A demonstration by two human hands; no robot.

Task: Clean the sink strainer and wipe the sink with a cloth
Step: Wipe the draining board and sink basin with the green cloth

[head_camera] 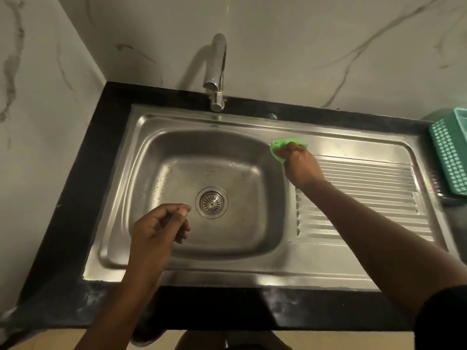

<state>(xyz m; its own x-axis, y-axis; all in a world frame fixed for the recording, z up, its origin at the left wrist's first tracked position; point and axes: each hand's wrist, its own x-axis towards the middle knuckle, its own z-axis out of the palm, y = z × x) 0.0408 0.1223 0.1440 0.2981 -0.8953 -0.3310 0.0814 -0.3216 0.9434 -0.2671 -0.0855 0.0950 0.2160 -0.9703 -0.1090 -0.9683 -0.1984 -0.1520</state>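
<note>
Gripping the green cloth, the right hand had its fingers curled over the bunched fabric and pressed it onto the flat steel of the sink. Only a crumpled edge of cloth showed past the knuckles, on their far and left sides. That grip sat on the ledge at the far right corner of the basin. The ribbed drainboard began just to the right of the grip and ran back under the wrist and forearm. Beyond the grip and to its left, the chrome tap stood against the marbled wall. Well off to the right of the grip, a teal plastic basket rested on the black counter.

The left hand was over the near left part of the basin, well apart from the cloth. Its fingers were curled inward with the thumb tip against the forefinger, loosely clenched, and nothing could be seen between them. The strainer sat in the drain at the bottom of the basin, just to the right of that hand's fingertips and apart from them. From the cloth grip, the strainer lay nearer to the person and to the left, down in the bowl. A dark sleeve covered the right upper arm.
</note>
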